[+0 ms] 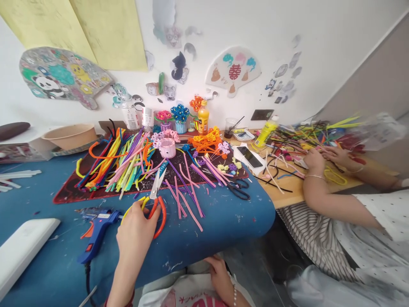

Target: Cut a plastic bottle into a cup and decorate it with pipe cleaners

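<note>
My left hand (pixel 137 230) is closed on the handles of a pair of scissors (pixel 157 181). One handle loop is orange, the other yellow, and the blades point away from me over the table. Pink and purple pipe cleaners (pixel 179 194) lie loose just right of the blades. Beyond the tips stands a small pink pot (pixel 166 149) with pink pipe-cleaner flowers. My right hand (pixel 220 273) rests low at my lap, below the table edge, with its fingers stretched out and nothing visible in it.
A blue glue gun (pixel 99 232) and a white box (pixel 25 251) lie to the left. Bundled coloured pipe cleaners (pixel 124 162) cover a dark mat (pixel 67 187). Black scissors (pixel 239 189) lie right. Another person's hands (pixel 326 157) work at the adjoining wooden table (pixel 289 187).
</note>
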Demonstrator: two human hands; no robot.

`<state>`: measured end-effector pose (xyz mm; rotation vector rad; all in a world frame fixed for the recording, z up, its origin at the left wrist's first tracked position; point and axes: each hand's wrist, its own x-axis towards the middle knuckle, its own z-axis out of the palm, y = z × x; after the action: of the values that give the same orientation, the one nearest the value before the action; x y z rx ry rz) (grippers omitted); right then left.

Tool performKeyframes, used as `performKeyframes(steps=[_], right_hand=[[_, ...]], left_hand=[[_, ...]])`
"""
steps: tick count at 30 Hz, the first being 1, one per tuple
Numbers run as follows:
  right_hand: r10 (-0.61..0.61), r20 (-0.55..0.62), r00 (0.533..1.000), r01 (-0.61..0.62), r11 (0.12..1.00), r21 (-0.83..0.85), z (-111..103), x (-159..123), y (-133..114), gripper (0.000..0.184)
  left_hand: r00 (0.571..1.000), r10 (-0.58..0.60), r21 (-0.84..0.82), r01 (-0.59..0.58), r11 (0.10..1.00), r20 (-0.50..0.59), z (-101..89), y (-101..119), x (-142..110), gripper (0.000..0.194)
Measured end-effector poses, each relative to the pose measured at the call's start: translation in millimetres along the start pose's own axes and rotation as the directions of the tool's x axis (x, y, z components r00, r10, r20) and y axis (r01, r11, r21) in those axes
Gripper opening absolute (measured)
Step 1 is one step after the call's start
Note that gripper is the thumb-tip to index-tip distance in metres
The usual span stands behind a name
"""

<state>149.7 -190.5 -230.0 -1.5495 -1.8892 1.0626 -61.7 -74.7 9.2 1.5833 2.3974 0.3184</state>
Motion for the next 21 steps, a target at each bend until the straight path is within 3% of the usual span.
performKeyframes(steps=[3, 6, 7, 8, 9, 10, 13, 16, 19, 21], right_hand=[[0.074, 0.066, 0.995, -0.087, 0.968, 0.237, -14.9, -12.1, -21.3, 0.038], [0.013, 0.297, 0.955, -0.155, 0.873, 0.462, -55.1, -18.8, -60.9, 0.033], [-0.023, 0.455, 0.89, -0.309, 0.702, 0.641, -73.6, -17.0, -78.3, 0.031], [-0.048, 0.478, 0.877, -0.396, 0.493, 0.775, -93.2, -12.5, -96.8, 0.03], [-0.059, 0.413, 0.909, -0.379, 0.293, 0.878, -112.8, -5.2, -115.4, 0.029], [-0.052, 0.312, 0.949, -0.301, 0.16, 0.94, -131.3, 4.4, -133.0, 0.025], [0.036, 0.057, 0.998, -0.054, -0.071, 0.996, -172.0, 41.8, -171.5, 0.027], [0.087, 0.019, 0.996, -0.002, -0.19, 0.982, -188.4, 77.7, -186.9, 0.03], [0.088, 0.027, 0.996, -0.002, -0.273, 0.962, -190.2, 103.3, -191.7, 0.026], [0.082, 0.037, 0.996, -0.01, -0.314, 0.949, -188.5, 115.3, -193.9, 0.02]], left_hand=[[0.999, -0.041, 0.037, 0.042, 0.998, -0.034, 3.4, 0.5, 3.3, 0.048], [0.997, -0.056, 0.073, 0.059, 0.996, -0.051, 4.0, 1.9, 5.2, 0.046], [0.997, -0.05, 0.098, 0.055, 0.994, -0.053, 3.5, 2.5, 5.3, 0.046], [0.997, -0.043, 0.129, 0.051, 0.99, -0.058, 3.0, 3.2, 5.1, 0.046], [0.997, -0.037, 0.161, 0.047, 0.986, -0.065, 2.3, 4.1, 4.7, 0.047], [0.997, -0.027, 0.193, 0.041, 0.98, -0.074, 1.7, 5.1, 4.3, 0.048], [0.995, 0.014, 0.254, 0.011, 0.967, -0.098, 1.2, 8.3, 4.0, 0.048], [0.992, 0.056, 0.29, -0.022, 0.957, -0.11, 4.6, 8.2, 6.1, 0.048], [0.98, 0.125, 0.329, -0.068, 0.942, -0.153, 10.7, 4.2, 9.6, 0.044], [0.95, 0.211, 0.382, -0.112, 0.918, -0.23, 13.8, 3.3, 11.1, 0.041]])
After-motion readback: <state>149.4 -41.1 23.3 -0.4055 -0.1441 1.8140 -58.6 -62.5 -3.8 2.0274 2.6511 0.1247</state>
